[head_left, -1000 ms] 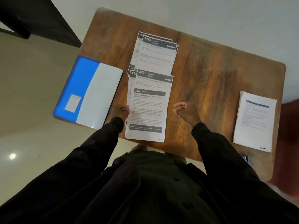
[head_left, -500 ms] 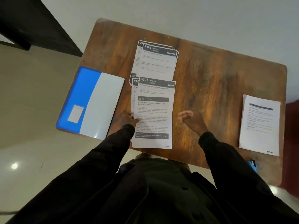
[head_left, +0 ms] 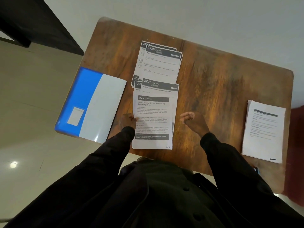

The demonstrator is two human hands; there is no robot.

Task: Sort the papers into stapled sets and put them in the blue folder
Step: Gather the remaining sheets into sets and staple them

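Printed sheets lie in two overlapping groups on the wooden table (head_left: 222,83). The near group (head_left: 154,122) has a sheet numbered 2946 on top, with 3791 and another under it. The far group (head_left: 160,65) shows 1426 on top. My left hand (head_left: 128,120) pinches the left edge of the 2946 sheet. My right hand (head_left: 191,120) hovers just right of that sheet, fingers curled, holding nothing. The blue folder (head_left: 85,99), closed with a pale front flap, lies at the table's left edge. A separate paper stack (head_left: 263,130) lies at the right.
A small blue object (head_left: 256,170), partly hidden by my right sleeve, sits at the table's near right corner. A dark piece of furniture (head_left: 36,22) stands at the upper left. Pale floor surrounds the table.
My left hand has shifted up along the left edge of the 2946 sheet and now pinches it. The right hand stays curled beside the sheet.
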